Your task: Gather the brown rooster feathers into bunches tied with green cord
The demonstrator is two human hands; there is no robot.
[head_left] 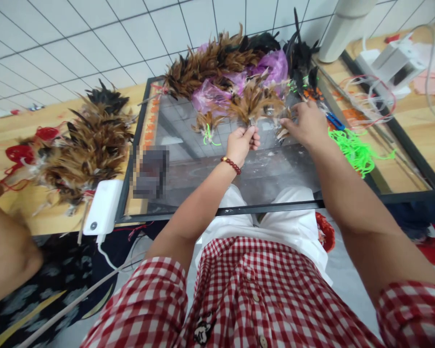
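My left hand (242,145), with a dark red bead bracelet on its wrist, pinches the base of a fanned bunch of brown feathers (252,102) above a glass-topped surface (210,186). To its right, my right hand (309,123) reaches over the glass with the thumb apart from the other fingers. Small loose feathers (283,133) lie by its thumb, and black feathers (300,58) stand beyond it. A small feather tuft tied with green thread (207,124) lies left of my left hand. Blue-handled snips (334,120) and a pile of bright green threads (357,151) are beside my right forearm.
Brown feather garland (210,65) and purple plastic (271,67) lie along the tiled wall. On the left are another feather pile (90,140), red cord (20,153), a white power bank (103,208) and another person's arm (7,241). A white device (395,65) stands at right.
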